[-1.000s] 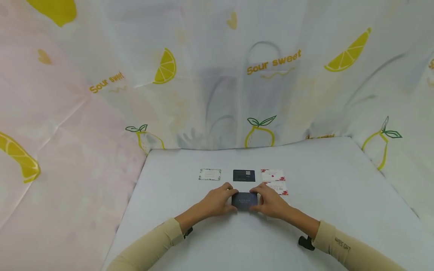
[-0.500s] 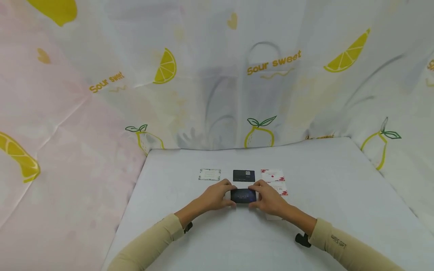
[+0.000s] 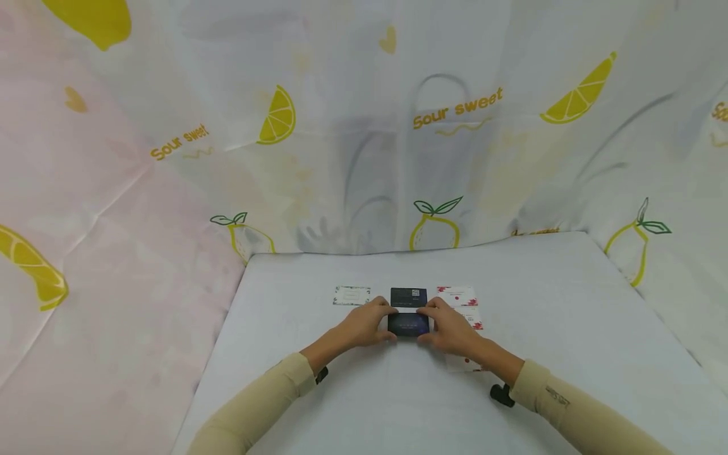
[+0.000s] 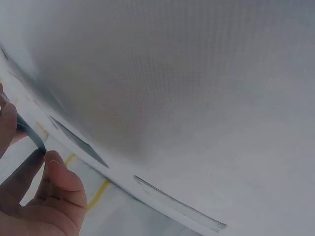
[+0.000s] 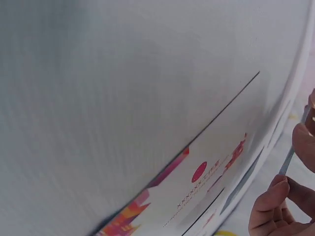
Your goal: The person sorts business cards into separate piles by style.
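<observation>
Here's the big patterned curtain (image 3: 364,139), lemons and "Sour sweet" lettering all over it, standing beyond the black card (image 3: 408,297), and under that card the white table (image 3: 370,404) spreads out to both sides. Two beige sleeves come in on the near side of the black card, the left sleeve (image 3: 256,398) and the right sleeve (image 3: 580,404). And the hands: left hand (image 3: 366,324) and right hand (image 3: 453,330), both just nearer than the black card, each pinching an end of the held card (image 3: 407,325), thumbs at its near corners, fingertips at the far ones! That held card is up off the table, dark-faced, just on the near side of the black card. Around it, the leafy card (image 3: 351,295) lies left of the black card; the upper red card (image 3: 457,296) lies right of it, the lower red card (image 3: 472,316) just nearer, partly behind the right hand, and another red card (image 3: 462,363) nearer still, partly under the right forearm.
</observation>
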Tool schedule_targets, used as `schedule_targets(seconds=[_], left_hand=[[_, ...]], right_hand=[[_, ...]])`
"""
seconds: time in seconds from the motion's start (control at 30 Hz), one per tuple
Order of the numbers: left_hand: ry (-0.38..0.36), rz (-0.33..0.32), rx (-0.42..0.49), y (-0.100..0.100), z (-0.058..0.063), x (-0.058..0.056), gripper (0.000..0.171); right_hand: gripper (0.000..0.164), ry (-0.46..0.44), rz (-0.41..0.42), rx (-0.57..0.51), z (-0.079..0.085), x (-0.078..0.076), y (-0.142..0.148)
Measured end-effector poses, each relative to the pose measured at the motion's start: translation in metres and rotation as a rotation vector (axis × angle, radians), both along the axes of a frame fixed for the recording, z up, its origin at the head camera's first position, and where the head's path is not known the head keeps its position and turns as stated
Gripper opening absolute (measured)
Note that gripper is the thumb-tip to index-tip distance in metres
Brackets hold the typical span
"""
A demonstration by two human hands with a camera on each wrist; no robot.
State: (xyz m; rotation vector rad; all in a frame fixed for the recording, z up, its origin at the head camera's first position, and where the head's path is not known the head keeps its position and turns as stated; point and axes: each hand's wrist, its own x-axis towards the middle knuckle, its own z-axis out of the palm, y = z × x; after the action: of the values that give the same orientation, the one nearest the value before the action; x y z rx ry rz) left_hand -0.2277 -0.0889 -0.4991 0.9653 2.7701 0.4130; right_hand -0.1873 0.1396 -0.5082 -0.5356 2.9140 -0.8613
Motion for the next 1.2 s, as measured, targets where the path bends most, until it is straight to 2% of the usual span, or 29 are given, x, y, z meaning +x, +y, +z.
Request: schedule_targets(seconds=[0.27, 0.6, 0.77, 0.93, 1.2], left_hand=[[-0.059, 0.047, 0.030, 0.003, 0.003, -0.014, 0.059], [-0.030, 0.021, 0.004, 0.012, 0.000, -0.039, 0.058], [-0.033, 0.036, -0.006, 0.017, -0.001, -0.049, 0.057], [-0.061, 0.058, -0.019, 0.020, -0.002, -0.056, 0.057], [-0.082, 0.094, -0.024, 0.024, -0.006, -0.068, 0.056]], right_hand=[[0.055, 0.002, 0.008, 0.017, 0.001, -0.016, 0.001], [0.057, 0.028, -0.004, 0.042, -0.001, -0.034, 0.002], [0.055, 0.043, -0.023, 0.067, -0.002, -0.044, 0.002], [0.053, 0.002, -0.043, 0.073, -0.003, -0.051, 0.001], [0.052, -0.043, -0.067, 0.020, -0.003, -0.064, 0.001]])
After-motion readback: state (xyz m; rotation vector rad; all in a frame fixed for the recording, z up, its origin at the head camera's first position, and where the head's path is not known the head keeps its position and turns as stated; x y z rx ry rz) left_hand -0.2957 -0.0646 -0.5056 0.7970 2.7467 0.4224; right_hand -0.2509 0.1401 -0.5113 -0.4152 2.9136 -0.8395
